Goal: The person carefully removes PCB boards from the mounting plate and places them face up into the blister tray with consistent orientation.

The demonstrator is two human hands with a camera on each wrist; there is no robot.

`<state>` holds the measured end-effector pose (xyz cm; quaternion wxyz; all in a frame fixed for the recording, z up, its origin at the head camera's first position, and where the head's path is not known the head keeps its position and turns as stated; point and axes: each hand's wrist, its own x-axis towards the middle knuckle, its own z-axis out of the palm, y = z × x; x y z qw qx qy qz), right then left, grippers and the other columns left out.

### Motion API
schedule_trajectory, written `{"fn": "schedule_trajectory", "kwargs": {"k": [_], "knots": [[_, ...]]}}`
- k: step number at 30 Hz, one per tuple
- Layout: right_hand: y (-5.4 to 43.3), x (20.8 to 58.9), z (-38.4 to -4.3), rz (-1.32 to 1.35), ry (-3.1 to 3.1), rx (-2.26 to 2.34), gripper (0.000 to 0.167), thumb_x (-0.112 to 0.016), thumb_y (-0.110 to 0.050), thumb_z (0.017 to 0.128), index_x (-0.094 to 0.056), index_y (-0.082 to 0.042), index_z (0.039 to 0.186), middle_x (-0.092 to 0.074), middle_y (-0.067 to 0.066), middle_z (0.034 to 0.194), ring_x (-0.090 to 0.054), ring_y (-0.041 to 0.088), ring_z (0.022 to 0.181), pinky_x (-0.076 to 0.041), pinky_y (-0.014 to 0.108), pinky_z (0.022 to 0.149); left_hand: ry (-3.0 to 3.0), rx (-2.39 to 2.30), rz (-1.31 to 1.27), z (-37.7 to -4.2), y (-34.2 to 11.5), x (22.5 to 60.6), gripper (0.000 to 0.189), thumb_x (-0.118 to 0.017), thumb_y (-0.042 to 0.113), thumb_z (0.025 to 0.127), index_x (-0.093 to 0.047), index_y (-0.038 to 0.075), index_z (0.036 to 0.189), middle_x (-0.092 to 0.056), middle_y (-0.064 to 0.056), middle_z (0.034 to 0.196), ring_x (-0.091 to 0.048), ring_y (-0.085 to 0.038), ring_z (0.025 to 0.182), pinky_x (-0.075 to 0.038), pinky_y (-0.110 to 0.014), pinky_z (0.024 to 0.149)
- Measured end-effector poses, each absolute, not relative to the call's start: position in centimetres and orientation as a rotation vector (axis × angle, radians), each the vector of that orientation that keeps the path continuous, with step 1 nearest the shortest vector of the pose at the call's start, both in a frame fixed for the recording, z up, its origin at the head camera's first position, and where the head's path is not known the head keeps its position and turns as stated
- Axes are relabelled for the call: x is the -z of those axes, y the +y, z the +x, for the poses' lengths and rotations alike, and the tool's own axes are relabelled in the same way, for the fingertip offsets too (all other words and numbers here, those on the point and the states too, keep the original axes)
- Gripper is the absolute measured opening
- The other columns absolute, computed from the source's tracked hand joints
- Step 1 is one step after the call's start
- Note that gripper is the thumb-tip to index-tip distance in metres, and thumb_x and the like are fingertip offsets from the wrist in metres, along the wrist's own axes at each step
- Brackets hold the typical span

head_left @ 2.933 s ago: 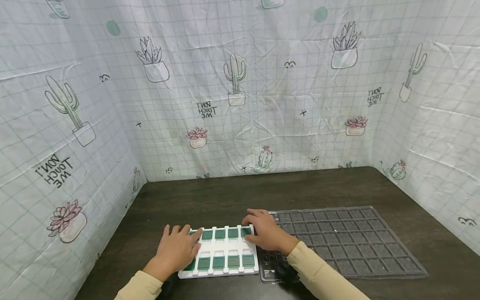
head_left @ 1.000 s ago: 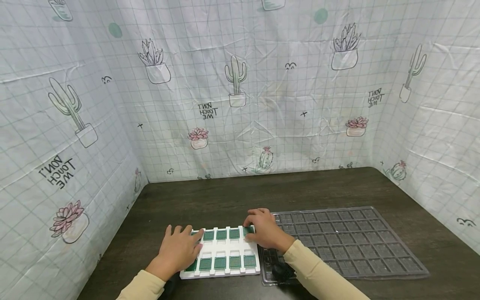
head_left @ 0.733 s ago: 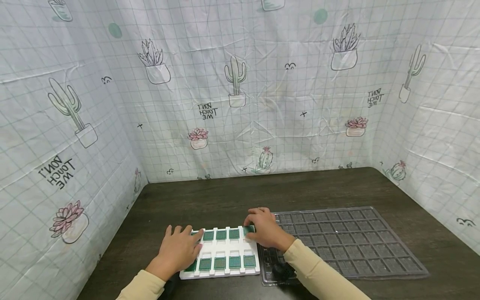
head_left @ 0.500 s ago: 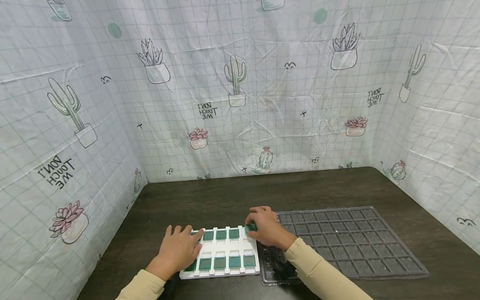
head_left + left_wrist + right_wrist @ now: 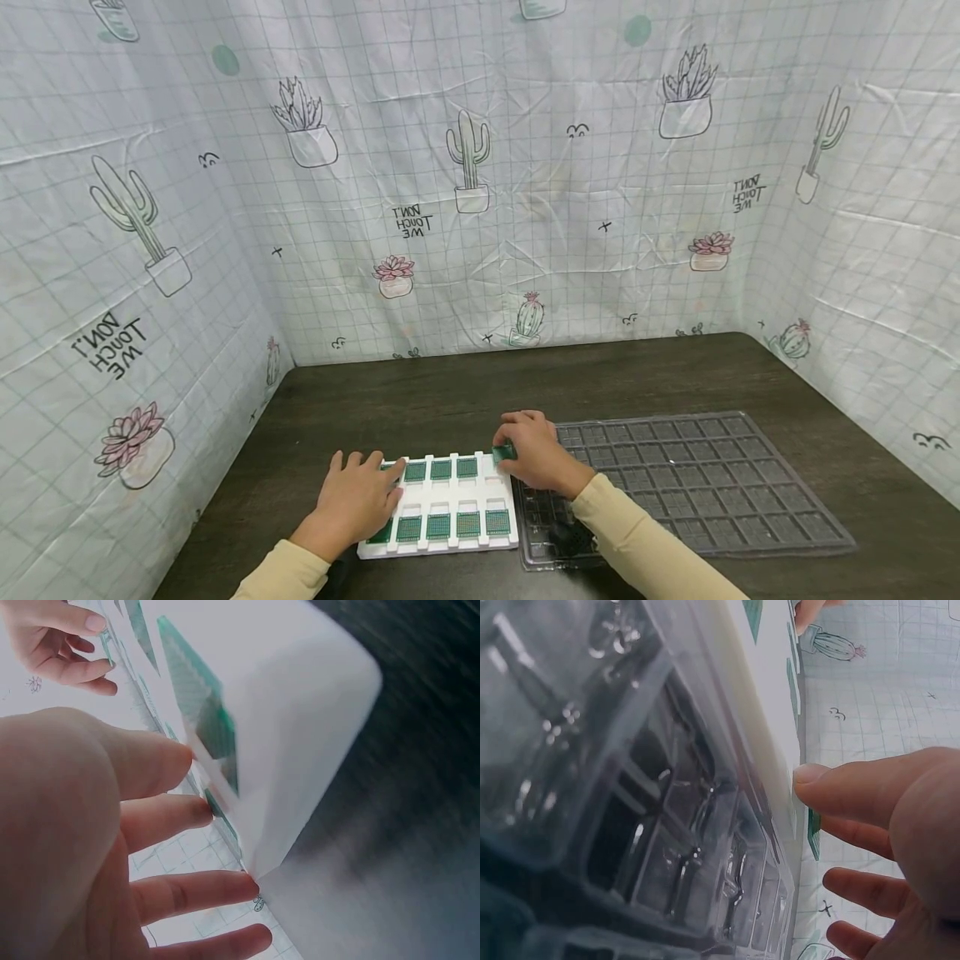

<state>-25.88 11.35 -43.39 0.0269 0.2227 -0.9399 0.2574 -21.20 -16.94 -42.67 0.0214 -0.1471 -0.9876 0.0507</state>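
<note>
Cactus-print curtain [image 5: 480, 208] wraps the back and both sides of the dark wood table [image 5: 450, 392]. Landmark: white tray [image 5: 438, 515], at the near edge of the table, left of centre. Clear plastic tray [image 5: 697, 483], a big grid of empty cells, lies flat just right of the white tray, its left edge touching or nearly touching it; the right wrist view shows its glossy cells [image 5: 630, 825] right against the white tray's side [image 5: 769, 697]. The white tray holds two rows of slots: green boards [image 5: 453, 523] fill the near row, more green boards sit in the far row, and the far-right slot looks empty.

Left hand [image 5: 358, 497] lies flat on the white tray's left end, fingers straight and spread, pressing down, gripping nothing; the left wrist view shows the fingers [image 5: 161, 817] against the tray edge [image 5: 300, 712] beside a green board [image 5: 206, 720].

Right hand [image 5: 534, 457] sits at the white tray's far-right corner, over the seam with the clear tray, fingers curled, pinching a small green board [image 5: 504, 452] between thumb and fingertips, lifted just above the far-right slot. In the right wrist view the thumb [image 5: 855, 791] and a sliver of the board [image 5: 814, 834] show.
</note>
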Motion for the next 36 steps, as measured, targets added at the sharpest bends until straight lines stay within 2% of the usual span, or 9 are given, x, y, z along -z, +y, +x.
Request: {"fn": "schedule_trajectory", "kwargs": {"k": [36], "knots": [[13.6, 43.2, -25.9, 0.661, -2.904, -0.784, 0.020, -0.077, -0.015, 0.084, -0.071, -0.013, 0.103, -0.052, 0.021, 0.141, -0.037, 0.048, 0.133, -0.030, 0.067, 0.102, -3.078, -0.130, -0.461, -21.2, -16.8, 42.5, 0.044, -0.060, 0.040, 0.094, -0.061, 0.023, 0.134, -0.062, -0.013, 0.129, -0.056, -0.042, 0.118, -0.032, -0.069, 0.105]]}}
